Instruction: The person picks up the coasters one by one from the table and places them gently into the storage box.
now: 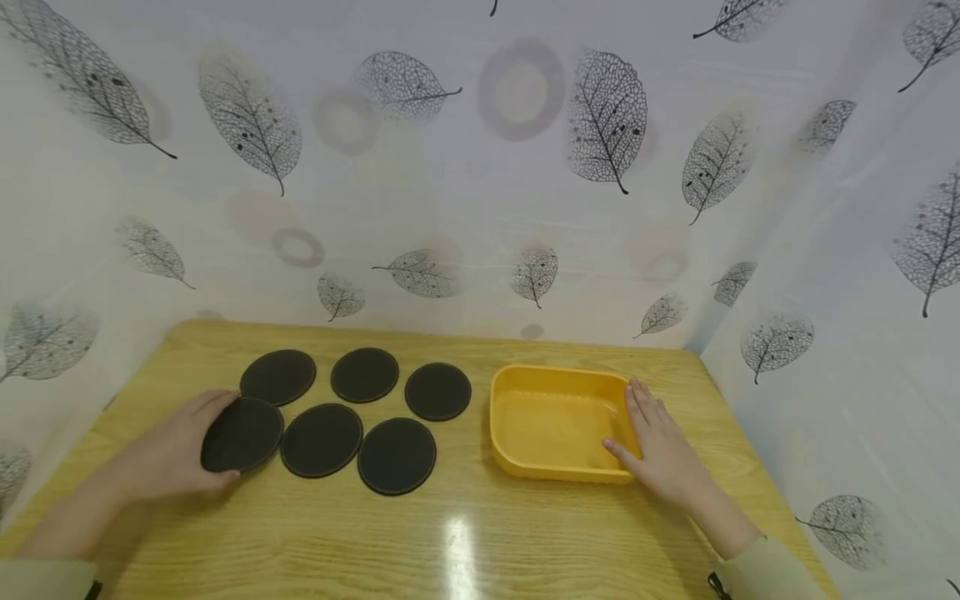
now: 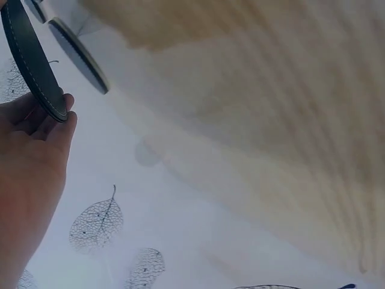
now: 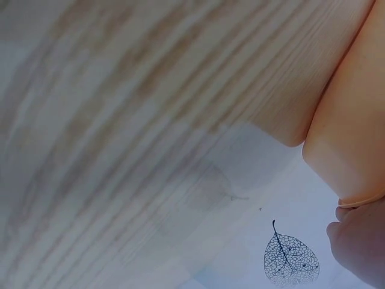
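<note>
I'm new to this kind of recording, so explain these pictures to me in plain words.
There is no machine here, only a person's bare left hand and right hand. The wide picture comes from a camera on the head, looking forward and down; the other two come from cameras on the wrists. On the wooden-looking table are six black discs in two rough rows, with a yellow tray to their right. The left hand grips the nearer row's leftmost disc by its edge. The right hand rests at the yellow tray's right rim.
</note>
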### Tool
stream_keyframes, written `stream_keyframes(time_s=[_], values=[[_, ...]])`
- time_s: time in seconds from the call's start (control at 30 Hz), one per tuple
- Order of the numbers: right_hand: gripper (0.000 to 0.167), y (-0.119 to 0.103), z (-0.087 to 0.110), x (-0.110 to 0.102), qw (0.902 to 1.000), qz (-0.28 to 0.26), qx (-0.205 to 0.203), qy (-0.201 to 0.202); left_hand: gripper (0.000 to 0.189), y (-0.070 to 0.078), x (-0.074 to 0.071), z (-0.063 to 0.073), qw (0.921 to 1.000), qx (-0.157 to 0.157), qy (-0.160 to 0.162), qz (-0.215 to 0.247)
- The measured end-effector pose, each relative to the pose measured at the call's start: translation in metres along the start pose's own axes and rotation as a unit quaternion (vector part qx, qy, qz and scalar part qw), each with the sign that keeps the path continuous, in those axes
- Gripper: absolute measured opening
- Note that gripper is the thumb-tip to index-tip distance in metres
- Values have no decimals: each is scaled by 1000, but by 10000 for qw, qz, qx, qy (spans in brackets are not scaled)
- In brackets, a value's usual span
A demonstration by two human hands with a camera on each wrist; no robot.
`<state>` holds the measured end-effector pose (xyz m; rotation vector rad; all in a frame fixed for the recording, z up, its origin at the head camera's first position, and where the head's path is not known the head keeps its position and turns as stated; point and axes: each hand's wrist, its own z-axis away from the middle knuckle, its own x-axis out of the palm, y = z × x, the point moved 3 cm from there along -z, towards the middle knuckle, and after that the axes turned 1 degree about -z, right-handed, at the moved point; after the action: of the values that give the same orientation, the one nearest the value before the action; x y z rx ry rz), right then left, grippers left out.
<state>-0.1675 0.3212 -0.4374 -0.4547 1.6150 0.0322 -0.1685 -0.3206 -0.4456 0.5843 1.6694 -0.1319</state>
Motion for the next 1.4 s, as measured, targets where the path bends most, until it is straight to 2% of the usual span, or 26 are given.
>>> stream_keyframes(time_s=[0.27,0.47,0.6,0.93,1.13,1.4], values=[[93,0,1,1,10000,-18,-37,51,117,18,-13,-27,9998,99,-113,133],[93,1,0,1,10000,18,-42,37,114,36,-11,-53,9991,353,-132,184],[93,1,0,1,10000,7,-45,33,111,52,-9,-70,9987,390,-235,235],[93,2,0,2,9999,10,-80,64,107,94,16,-114,9964,561,-498,406],[91,2,0,2,9996,20,-198,218,106,127,26,-139,9925,910,-485,663],[91,2,1,4,9995,49,-200,221,110,169,35,-167,9867,1310,-445,850]])
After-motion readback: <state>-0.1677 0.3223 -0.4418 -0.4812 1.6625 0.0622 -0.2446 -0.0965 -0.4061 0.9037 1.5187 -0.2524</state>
